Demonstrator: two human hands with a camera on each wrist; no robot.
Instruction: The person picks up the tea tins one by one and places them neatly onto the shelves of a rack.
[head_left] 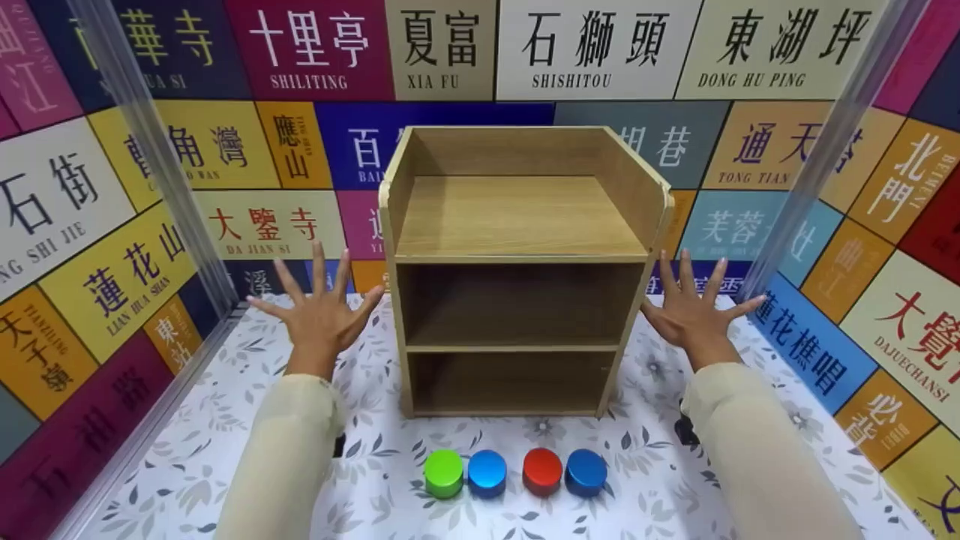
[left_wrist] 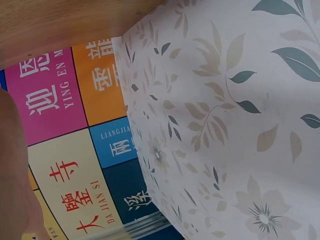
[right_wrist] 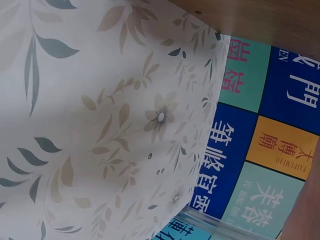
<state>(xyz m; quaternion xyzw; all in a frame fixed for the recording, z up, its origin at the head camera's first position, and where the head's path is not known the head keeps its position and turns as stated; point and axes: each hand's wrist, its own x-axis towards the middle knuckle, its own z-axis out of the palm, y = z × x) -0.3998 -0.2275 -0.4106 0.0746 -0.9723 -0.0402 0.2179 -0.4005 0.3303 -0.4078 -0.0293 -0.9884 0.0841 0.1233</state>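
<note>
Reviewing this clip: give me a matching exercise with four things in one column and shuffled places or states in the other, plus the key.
1. green cylinder
2. red cylinder
3. left hand
4. wooden shelf

A. between lighter blue cylinder and darker blue cylinder
B. standing behind the row
C. spread open, holding nothing
D. left end of the row

Pairs: 1-D, 2-A, 3-C, 4-B

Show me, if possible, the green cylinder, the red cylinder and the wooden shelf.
Green cylinder (head_left: 444,472), head view: its top face.
Red cylinder (head_left: 542,470), head view: its top face.
Wooden shelf (head_left: 520,229), head view: its top board.
</note>
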